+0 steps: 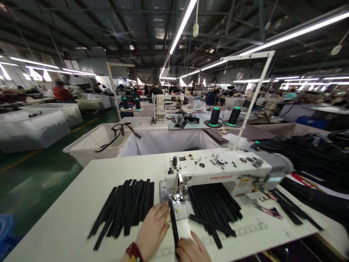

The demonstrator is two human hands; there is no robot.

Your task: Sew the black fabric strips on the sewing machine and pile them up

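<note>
A white sewing machine (218, 171) stands on a pale worktable (76, 203). A narrow black strip (173, 223) runs from under its needle toward me. My left hand (152, 231), with a red bead bracelet at the wrist, lies flat with fingers stretched beside the strip's left edge near the presser foot. My right hand (192, 249) rests at the strip's near end, fingers extended on the table. A fanned pile of black strips (125, 209) lies left of the machine. Another heap of black strips (214, 211) sits under the machine arm on the right.
Purple-handled snips (269, 211) lie on the table at right. Black thread cones (225, 117) stand behind on a stand. A white cloth bin (95, 143) sits beyond the table. Dark fabric bundles (313, 156) pile up at right. Other workers sit at distant machines.
</note>
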